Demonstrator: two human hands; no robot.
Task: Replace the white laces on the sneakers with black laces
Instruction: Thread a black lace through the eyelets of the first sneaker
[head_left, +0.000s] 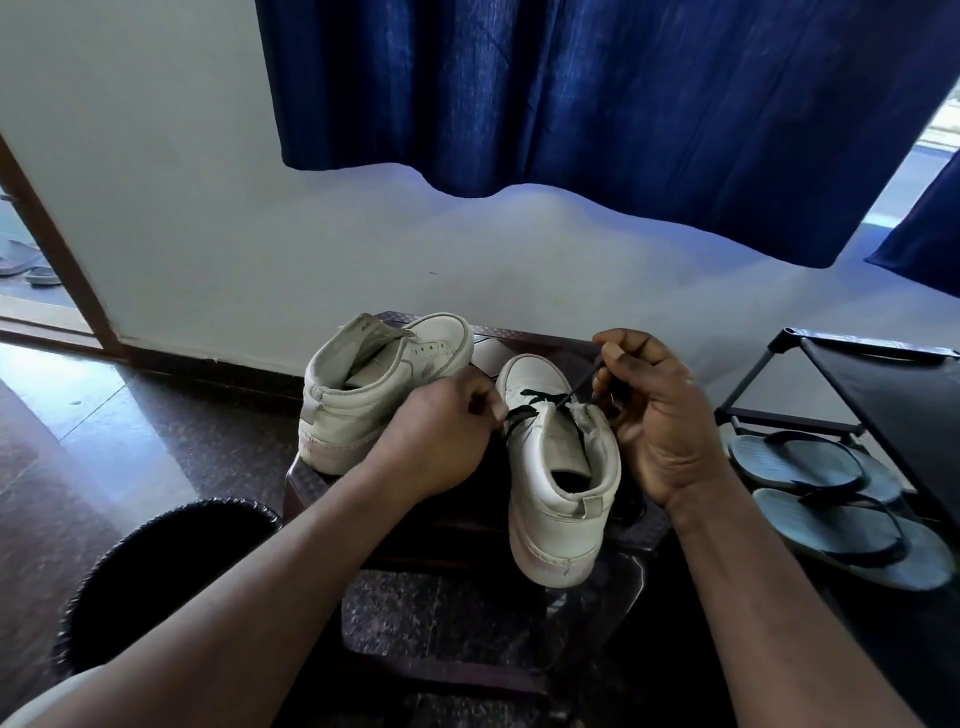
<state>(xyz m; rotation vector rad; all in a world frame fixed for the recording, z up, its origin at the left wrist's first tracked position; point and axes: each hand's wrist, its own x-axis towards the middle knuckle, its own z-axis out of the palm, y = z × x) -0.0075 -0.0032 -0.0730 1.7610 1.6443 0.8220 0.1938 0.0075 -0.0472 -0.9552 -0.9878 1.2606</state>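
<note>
My left hand (441, 431) and right hand (660, 415) each pinch an end of the black lace (543, 399), flanking the sneaker (550, 457), whose toe points away from me.

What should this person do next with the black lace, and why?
Probably pull both ends taut: the right hand pinches one end of the black lace, the left hand holds the other, and only a few rows cross the nearer sneaker.
</note>
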